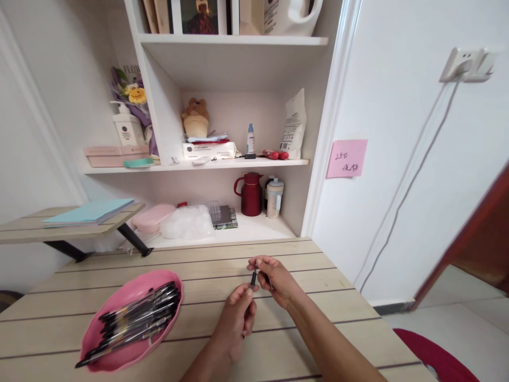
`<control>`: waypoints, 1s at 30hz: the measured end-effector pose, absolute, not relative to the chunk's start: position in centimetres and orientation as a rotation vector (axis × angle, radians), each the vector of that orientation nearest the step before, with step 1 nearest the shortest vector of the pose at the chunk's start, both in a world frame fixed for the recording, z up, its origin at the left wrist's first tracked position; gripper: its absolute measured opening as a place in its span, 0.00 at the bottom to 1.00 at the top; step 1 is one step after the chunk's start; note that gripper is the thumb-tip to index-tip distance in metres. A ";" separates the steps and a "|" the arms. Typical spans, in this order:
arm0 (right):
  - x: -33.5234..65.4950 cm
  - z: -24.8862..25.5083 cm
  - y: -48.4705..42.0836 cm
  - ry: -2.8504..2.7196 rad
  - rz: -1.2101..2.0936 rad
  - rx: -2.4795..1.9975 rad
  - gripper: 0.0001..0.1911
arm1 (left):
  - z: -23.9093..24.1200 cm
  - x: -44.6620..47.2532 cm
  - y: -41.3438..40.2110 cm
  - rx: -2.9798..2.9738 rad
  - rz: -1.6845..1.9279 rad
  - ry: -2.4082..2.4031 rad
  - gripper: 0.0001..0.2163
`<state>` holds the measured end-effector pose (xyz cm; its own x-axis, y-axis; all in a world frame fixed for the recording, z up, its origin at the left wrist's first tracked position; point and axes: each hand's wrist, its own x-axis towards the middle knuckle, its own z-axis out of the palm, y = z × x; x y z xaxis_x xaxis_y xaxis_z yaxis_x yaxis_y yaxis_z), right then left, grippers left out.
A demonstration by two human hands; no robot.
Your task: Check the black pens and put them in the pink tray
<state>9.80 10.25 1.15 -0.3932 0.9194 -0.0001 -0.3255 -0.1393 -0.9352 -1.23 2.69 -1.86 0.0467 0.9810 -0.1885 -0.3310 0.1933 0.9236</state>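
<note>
Your forearms [326, 339] cross the near part of the slatted table [207, 265]. Your left hand [237, 313] pinches the near end of a black pen part [253, 279], while your right hand [278, 278] grips its far end; its long axis runs near to far, leaning slightly right. Left of both, nearer your left hand, sits the pink bowl [137, 281] of pens [139, 318], most slanting near-left to far-right. Your fingers cover the part's ends; you can't tell whether the dark sliver under your right hand is separate, nor count the overlapping pens.
</note>
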 end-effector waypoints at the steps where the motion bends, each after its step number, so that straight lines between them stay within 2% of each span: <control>1: 9.8 1.1 10.4 -1.109 1.646 -0.774 0.17 | -1.9 -1.2 2.7 0.822 1.200 1.032 0.19; 5: 9.7 1.2 10.6 -0.975 1.502 -0.850 0.16 | -1.9 -1.3 2.7 0.782 1.270 1.015 0.20; 10: 8.8 0.9 9.7 -1.395 1.531 -1.020 0.10 | -2.2 -1.8 3.2 0.738 1.416 0.982 0.18; 15: 7.3 -0.3 8.7 -1.520 1.465 -1.095 0.12 | -2.7 -2.0 3.7 0.726 1.455 1.057 0.29; 18: 7.5 -0.3 9.3 -1.473 1.482 -1.080 0.12 | -3.0 -1.8 4.1 0.699 1.410 1.079 0.32; 21: 9.9 0.9 11.3 -1.524 1.342 -1.217 0.12 | -3.5 -1.5 4.4 0.705 1.393 1.181 0.30; 23: 12.8 2.1 13.1 -1.681 1.151 -1.464 0.12 | -4.0 -1.4 4.6 0.741 1.409 1.262 0.27; 28: 20.6 3.9 16.9 -1.720 0.991 -1.822 0.08 | -5.1 -1.5 4.7 0.899 1.363 1.323 0.21; 30: 22.6 3.5 18.1 -1.709 0.957 -1.976 0.11 | -5.3 -1.7 4.7 0.952 1.321 1.309 0.20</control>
